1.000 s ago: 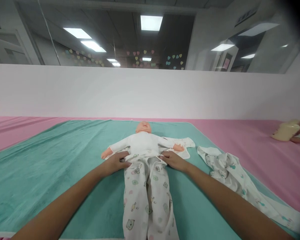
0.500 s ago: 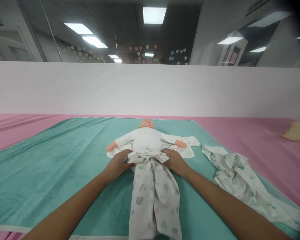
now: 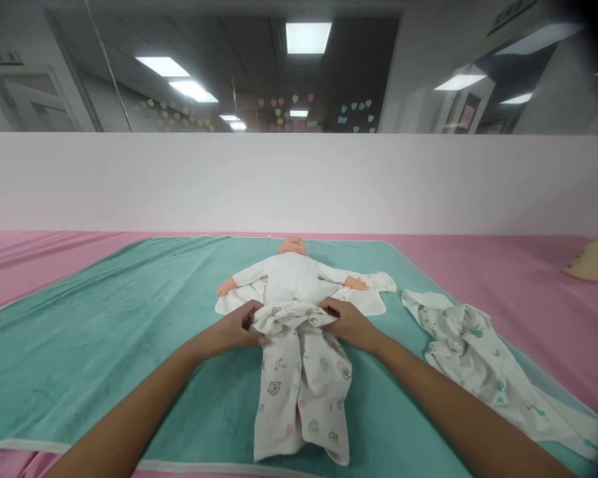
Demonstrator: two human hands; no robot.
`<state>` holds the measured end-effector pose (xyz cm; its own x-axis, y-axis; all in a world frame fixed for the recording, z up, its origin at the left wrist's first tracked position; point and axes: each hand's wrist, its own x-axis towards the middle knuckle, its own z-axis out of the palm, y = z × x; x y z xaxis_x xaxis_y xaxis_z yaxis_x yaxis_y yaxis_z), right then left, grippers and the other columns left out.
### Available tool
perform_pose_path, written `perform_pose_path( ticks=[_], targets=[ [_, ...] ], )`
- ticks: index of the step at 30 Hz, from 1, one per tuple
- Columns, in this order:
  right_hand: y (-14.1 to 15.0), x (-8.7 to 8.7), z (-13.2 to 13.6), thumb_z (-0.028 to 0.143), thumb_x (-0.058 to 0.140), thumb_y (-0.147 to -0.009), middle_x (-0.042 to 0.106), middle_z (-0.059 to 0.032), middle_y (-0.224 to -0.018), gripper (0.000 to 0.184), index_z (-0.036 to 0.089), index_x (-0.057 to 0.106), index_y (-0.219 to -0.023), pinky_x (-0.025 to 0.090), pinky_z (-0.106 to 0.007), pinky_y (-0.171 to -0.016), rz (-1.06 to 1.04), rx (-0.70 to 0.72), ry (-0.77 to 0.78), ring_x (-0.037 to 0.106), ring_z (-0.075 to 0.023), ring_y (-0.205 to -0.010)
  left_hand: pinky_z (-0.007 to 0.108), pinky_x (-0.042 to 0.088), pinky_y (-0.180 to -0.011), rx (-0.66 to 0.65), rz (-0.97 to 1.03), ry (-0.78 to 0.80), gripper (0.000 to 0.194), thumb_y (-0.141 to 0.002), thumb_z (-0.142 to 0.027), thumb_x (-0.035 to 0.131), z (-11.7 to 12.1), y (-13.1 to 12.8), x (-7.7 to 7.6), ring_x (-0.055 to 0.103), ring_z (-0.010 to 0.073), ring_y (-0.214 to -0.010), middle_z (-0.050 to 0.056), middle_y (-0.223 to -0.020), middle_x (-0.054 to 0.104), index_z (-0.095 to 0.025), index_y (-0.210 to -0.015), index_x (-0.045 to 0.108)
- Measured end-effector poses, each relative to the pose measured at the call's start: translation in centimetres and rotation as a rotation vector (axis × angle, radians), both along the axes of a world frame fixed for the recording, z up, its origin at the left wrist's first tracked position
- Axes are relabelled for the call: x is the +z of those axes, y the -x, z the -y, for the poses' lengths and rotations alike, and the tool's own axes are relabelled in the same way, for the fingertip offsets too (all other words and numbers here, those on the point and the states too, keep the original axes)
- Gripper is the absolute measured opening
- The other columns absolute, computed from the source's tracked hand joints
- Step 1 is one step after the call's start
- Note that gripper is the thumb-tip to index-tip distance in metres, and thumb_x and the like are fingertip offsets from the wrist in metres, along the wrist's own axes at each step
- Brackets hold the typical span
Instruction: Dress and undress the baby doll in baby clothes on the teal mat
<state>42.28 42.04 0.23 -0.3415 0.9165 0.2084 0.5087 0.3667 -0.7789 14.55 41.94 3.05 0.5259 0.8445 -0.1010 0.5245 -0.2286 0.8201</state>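
Nearest me, pink sheet (image 3: 4, 463) shows past the pale edge of the green mat (image 3: 104, 338). On the mat the printed trousers (image 3: 315, 378) have both legs toward me, hems loose, waist bunched into folds. My left hand (image 3: 228, 330) pinches the gathered waist at its left side; my right hand (image 3: 351, 323) has the opposite side in a similar grip.

Handling (judged): light, limp, soft knit; not fragile, more inclined to crease and fold over itself than to tear. Best hold: the waistband at either side, several layers gathered together.

Just beyond the folds, the doll (image 3: 293, 275) lies on its back, white torso and sleeves, arms spread, head away from me. Its legs are not visible. A white cloth (image 3: 371, 304) lies partly under its arms. Right: crumpled patterned garment (image 3: 471, 348); farther, a cream object (image 3: 595, 260), cut by the frame edge. White wall (image 3: 299, 182) behind, glass (image 3: 259, 60) above.
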Motion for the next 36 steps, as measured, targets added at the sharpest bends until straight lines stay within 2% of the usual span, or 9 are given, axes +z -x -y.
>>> perform_pose_path(
  ticks=[4, 6, 10, 15, 20, 24, 26, 31, 36],
  targets=[
    [-0.7, 2.0, 0.9, 0.048, 0.069, -0.063, 0.051, -0.0016, -0.094, 0.048, 0.021, 0.049, -0.098, 0.036, -0.024, -0.063, 0.092, 0.153, 0.112, 0.046, -0.0155, -0.076, 0.028, 0.042, -0.084, -0.124, 0.000, -0.036, 0.079, -0.058, -0.043, 0.073, 0.5, 0.0, 0.2, 0.047, 0.0222, -0.107, 0.003, -0.120, 0.048, -0.028, -0.126, 0.034],
    [-0.7, 2.7, 1.5, 0.046, 0.071, -0.060, 0.051, -0.0017, -0.097, 0.050, 0.021, 0.050, -0.097, 0.036, -0.024, -0.065, 0.181, 0.245, 0.114, 0.047, -0.0165, -0.080, 0.027, 0.042, -0.081, -0.140, -0.059, -0.105, 0.069, -0.060, -0.046, 0.072, 0.7, -0.3, 0.2, 0.048, 0.0216, -0.102, 0.002, -0.115, 0.049, -0.026, -0.119, 0.041],
    [-0.2, 2.9, 2.4, 0.039, 0.065, -0.067, 0.054, 0.0012, -0.081, 0.025, 0.018, 0.054, -0.077, 0.035, -0.023, -0.062, 0.288, 0.366, 0.081, 0.047, -0.0141, -0.072, 0.021, 0.037, -0.062, -0.185, -0.157, -0.340, 0.029, -0.071, -0.044, 0.062, 0.9, -1.0, -0.4, 0.048, 0.0136, -0.075, 0.001, -0.090, 0.050, -0.017, -0.073, 0.053],
    [0.1, 2.9, 2.6, 0.035, 0.057, -0.075, 0.057, 0.0015, -0.071, 0.018, 0.017, 0.057, -0.073, 0.035, -0.024, -0.060, 0.266, 0.380, 0.077, 0.048, -0.0128, -0.065, 0.023, 0.034, -0.061, -0.124, -0.180, -0.540, 0.028, -0.081, -0.035, 0.050, 2.3, -1.5, -2.0, 0.048, 0.0133, -0.068, 0.001, -0.071, 0.051, -0.015, -0.061, 0.050],
    [-0.3, 3.8, 4.9, 0.039, 0.066, -0.066, 0.061, -0.0007, -0.091, 0.033, 0.020, 0.059, -0.092, 0.040, -0.027, -0.070, 0.220, 0.408, 0.169, 0.054, -0.0183, -0.081, 0.026, 0.043, -0.065, 0.085, -0.143, -0.275, 0.015, -0.080, -0.030, 0.049, 6.1, -1.4, -1.5, 0.055, 0.0158, -0.075, 0.000, -0.083, 0.059, -0.019, -0.090, 0.054],
    [0.3, 2.1, 8.5, 0.039, 0.078, -0.045, 0.052, -0.0040, -0.111, 0.077, 0.022, 0.048, -0.114, 0.039, -0.033, -0.083, 0.201, 0.214, 0.049, 0.047, -0.0249, -0.101, 0.034, 0.042, -0.091, 0.032, -0.069, -0.207, 0.091, -0.054, -0.023, 0.074, 9.5, -1.7, -2.0, 0.046, 0.0238, -0.112, 0.004, -0.128, 0.044, -0.030, -0.132, 0.028],
    [1.0, 0.9, 9.8, 0.043, 0.079, -0.040, 0.051, -0.0057, -0.109, 0.080, 0.020, 0.049, -0.110, 0.037, -0.036, -0.086, 0.212, 0.077, -0.054, 0.045, -0.0265, -0.101, 0.038, 0.039, -0.097, 0.056, -0.129, -0.317, 0.104, -0.045, -0.017, 0.076, 10.4, -2.2, -3.0, 0.040, 0.0282, -0.119, 0.006, -0.135, 0.036, -0.030, -0.135, 0.025],
    [1.8, -1.3, 11.3, 0.034, 0.070, -0.056, 0.055, -0.0048, -0.090, 0.040, 0.017, 0.051, -0.087, 0.037, -0.035, -0.080, 0.219, -0.039, -0.266, 0.049, -0.0229, -0.087, 0.033, 0.044, -0.091, 0.063, -0.187, -0.667, 0.085, -0.055, -0.009, 0.063, 10.7, -2.6, -4.9, 0.051, 0.0236, -0.109, 0.005, -0.123, 0.049, -0.032, -0.131, 0.032],
    [1.2, -4.9, 13.0, 0.024, 0.056, -0.072, 0.057, -0.0025, -0.072, 0.009, 0.019, 0.048, -0.073, 0.039, -0.032, -0.070, 0.226, 0.049, -0.491, 0.054, -0.0181, -0.071, 0.030, 0.049, -0.082, -0.075, -0.137, -0.962, 0.053, -0.076, -0.024, 0.058, 12.5, -2.4, -6.9, 0.060, 0.0212, -0.100, 0.004, -0.114, 0.061, -0.031, -0.126, 0.040]
  ],
)
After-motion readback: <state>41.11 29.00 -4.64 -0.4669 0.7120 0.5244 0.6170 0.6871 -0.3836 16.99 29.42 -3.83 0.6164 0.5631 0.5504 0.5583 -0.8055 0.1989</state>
